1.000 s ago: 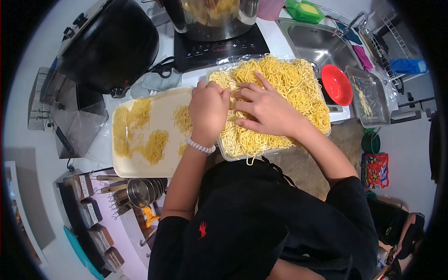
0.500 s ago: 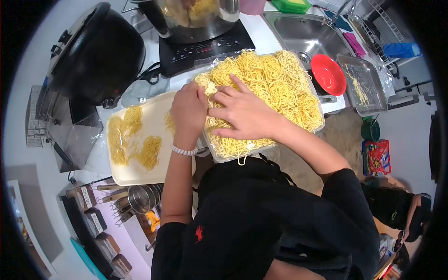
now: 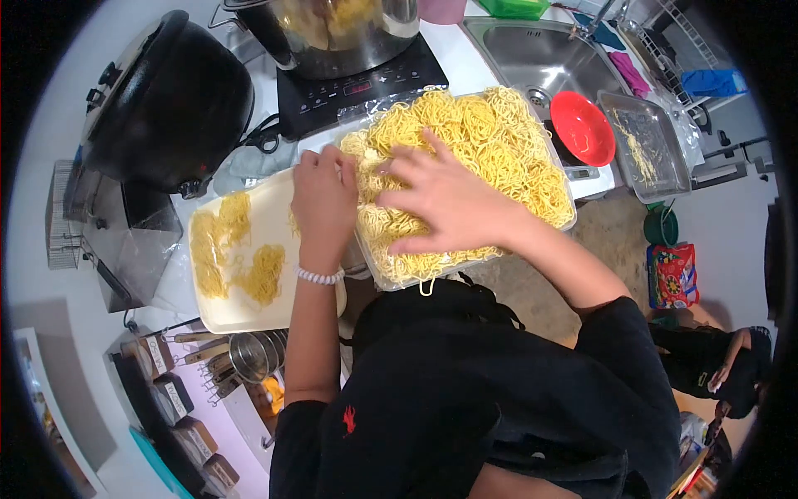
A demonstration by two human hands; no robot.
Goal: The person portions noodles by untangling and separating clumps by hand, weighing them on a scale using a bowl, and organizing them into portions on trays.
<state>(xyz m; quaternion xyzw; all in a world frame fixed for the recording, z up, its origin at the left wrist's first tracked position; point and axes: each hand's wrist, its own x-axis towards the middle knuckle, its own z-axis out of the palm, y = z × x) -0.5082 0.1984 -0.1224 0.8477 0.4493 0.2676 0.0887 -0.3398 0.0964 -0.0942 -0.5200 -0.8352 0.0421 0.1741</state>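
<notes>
A clear tray [image 3: 397, 278] heaped with bundles of yellow noodles [image 3: 507, 158] sits in front of me. My right hand [image 3: 449, 200] is over the near-left part of the heap, fingers spread and nothing gripped. At the tray's left edge is my left hand [image 3: 324, 195], with a white coiled band on its wrist. Its fingers are curled together, and I cannot make out whether they hold anything. To the left, a cream tray [image 3: 266, 316] carries several small noodle portions [image 3: 266, 273]; another portion is mostly hidden behind my left hand.
A steel pot [image 3: 349, 50] stands on a black induction cooker [image 3: 366, 98] at the back. A large black cooker [image 3: 170, 108] is at the left. To the right are a sink [image 3: 507, 46], a red bowl [image 3: 582, 129] and a tray with noodle scraps [image 3: 673, 170]. Another person [image 3: 706, 358] is at far right.
My left hand has drawn back leftward from the noodles, away from the right hand. My right hand's fingers have spread more. The person at far right has moved an arm.
</notes>
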